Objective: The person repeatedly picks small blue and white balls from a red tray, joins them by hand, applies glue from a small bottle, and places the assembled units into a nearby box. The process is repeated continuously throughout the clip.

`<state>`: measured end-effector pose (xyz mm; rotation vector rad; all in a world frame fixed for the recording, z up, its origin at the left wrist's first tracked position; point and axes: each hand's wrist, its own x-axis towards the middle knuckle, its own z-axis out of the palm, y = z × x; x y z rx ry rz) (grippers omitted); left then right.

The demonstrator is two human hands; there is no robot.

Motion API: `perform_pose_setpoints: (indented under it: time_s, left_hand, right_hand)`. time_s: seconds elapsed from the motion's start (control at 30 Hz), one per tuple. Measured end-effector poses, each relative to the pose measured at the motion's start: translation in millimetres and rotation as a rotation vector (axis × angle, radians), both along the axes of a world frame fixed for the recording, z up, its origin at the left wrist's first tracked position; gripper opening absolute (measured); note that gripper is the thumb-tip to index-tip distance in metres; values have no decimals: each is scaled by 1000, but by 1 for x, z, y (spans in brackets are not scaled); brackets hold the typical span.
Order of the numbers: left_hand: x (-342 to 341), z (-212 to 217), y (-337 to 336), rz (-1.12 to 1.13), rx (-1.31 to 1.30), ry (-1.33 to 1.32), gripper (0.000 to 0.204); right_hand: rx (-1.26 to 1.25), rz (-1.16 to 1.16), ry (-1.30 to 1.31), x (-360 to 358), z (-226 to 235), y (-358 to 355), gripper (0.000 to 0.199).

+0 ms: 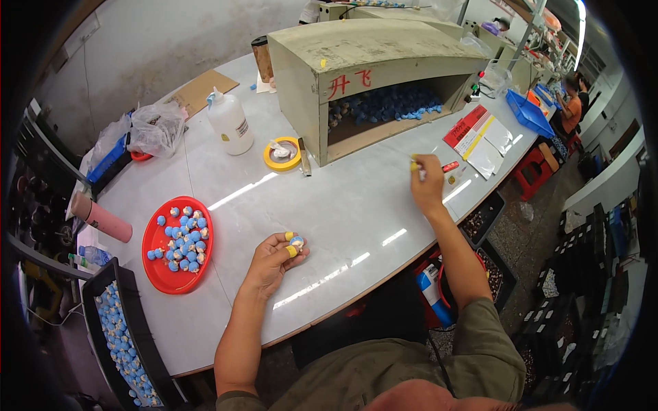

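Blue-and-cream figurine piece (297,242), small and rounded, is held in the left hand (267,266) above a glossy pale gray tabletop (349,205) in the head view. That hand's grip is narrow, 2 yellow-wrapped fingertips (291,251) pinching the piece. The right hand (430,183), curled, is well apart, just beside a red tube (450,166); whether its grip holds anything, I cannot tell. A light, steady pinch at the sides should serve best, the outer face left uncovered and the piece kept low, so a slip does little harm. At left, a smooth red plastic tray (155,277) carries similar rounded pieces; a rectangular black bin (147,330) holds more. Farther back stand a white plastic bottle (231,125) and a scuffed, open-fronted box (301,109).
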<state>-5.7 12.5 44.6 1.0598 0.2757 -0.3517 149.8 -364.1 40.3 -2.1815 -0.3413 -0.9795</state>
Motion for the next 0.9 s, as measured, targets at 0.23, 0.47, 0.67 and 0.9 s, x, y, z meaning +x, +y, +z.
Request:
perform_pose_setpoints:
  time_s: [0.23, 0.47, 0.67, 0.9]
  left_hand:
    - [0, -1, 2, -27, -22, 13, 31]
    - [2, -3, 1, 5, -35, 39, 31]
    - [0, -8, 1, 199, -49, -58, 32]
    - [3, -15, -1, 209, -107, -140, 33]
  right_hand:
    - [-569, -38, 311, 153, 4, 69, 30]
    - [-462, -156, 491, 196, -15, 79, 42]
    - [691, 757, 941, 54, 19, 124, 15]
    - [622, 1154, 1391, -52, 41, 176, 13]
